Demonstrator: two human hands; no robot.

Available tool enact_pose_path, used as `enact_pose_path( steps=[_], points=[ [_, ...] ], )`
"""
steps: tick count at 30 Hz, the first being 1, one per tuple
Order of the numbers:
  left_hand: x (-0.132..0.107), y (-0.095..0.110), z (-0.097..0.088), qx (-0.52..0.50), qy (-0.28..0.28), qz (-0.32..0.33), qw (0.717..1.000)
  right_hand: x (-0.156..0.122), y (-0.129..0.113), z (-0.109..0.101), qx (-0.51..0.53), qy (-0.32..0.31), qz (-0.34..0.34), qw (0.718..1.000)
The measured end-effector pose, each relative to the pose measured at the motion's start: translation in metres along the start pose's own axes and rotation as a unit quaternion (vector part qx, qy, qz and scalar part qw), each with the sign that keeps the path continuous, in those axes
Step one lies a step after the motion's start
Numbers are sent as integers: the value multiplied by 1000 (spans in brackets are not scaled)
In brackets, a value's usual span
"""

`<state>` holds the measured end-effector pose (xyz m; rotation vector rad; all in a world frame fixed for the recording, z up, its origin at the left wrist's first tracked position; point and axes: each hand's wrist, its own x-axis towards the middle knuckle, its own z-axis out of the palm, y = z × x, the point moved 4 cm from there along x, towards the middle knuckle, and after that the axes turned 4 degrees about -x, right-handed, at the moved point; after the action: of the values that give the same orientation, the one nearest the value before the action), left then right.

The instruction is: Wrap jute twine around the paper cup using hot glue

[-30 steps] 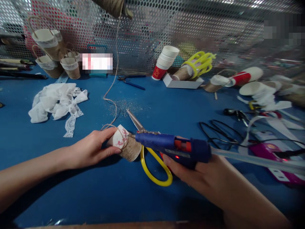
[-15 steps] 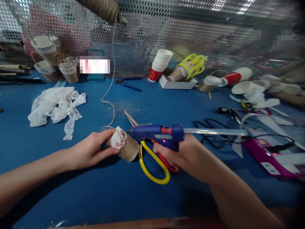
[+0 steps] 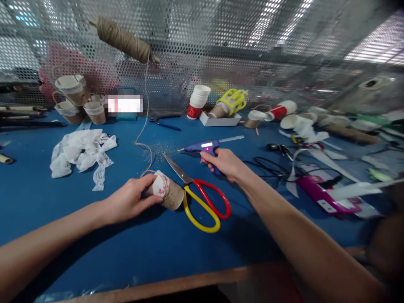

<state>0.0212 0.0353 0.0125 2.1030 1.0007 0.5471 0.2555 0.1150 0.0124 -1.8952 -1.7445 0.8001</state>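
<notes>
My left hand (image 3: 134,197) grips a paper cup (image 3: 173,194) lying on its side, its lower part wound with brown twine and its white part printed with red blossoms. From the cup a strand of twine (image 3: 146,122) runs up to a spool (image 3: 123,41). My right hand (image 3: 224,162) is closed round the handle of a blue glue gun (image 3: 202,146) with a red light and a clear glue stick in its back. The gun points left, apart from the cup. Scissors (image 3: 189,182) with one yellow and one red handle lie between my hands, right beside the cup.
White lace (image 3: 80,151) is heaped at left, before twine-wrapped cups (image 3: 71,111) with handles. Pliers (image 3: 166,122), stacked paper cups (image 3: 198,101) and a white box (image 3: 221,120) stand along the back. Black cable and a purple power strip (image 3: 325,198) lie at right. Perforated metal backs the table.
My right hand has drawn the glue gun away from the cup, farther back over the table, uncovering the scissors. My left hand still holds the cup. The view has tilted upward.
</notes>
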Motion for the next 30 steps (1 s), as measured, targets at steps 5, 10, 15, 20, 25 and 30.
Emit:
enact_pose_path(
  steps=[5, 10, 15, 20, 25, 30],
  points=[
    [0, 1, 0, 12, -3, 0, 1000, 16, -3, 1, -65, 22, -12, 998],
    [0, 4, 1, 27, -1, 13, 1000, 12, -18, -9, -157, 101, -48, 981],
    [0, 4, 2, 42, 5, 28, 999, -27, -75, 25, -66, -126, -253, 957],
    [0, 3, 3, 34, 12, 48, 998, -51, -106, 54, 17, -272, -306, 912],
    [0, 4, 1, 34, 9, 35, 999, -49, -100, 48, 167, -212, -226, 936],
    [-1, 2, 0, -33, 14, -9, 999, -53, -84, 31, 176, -109, -197, 958]
  ],
)
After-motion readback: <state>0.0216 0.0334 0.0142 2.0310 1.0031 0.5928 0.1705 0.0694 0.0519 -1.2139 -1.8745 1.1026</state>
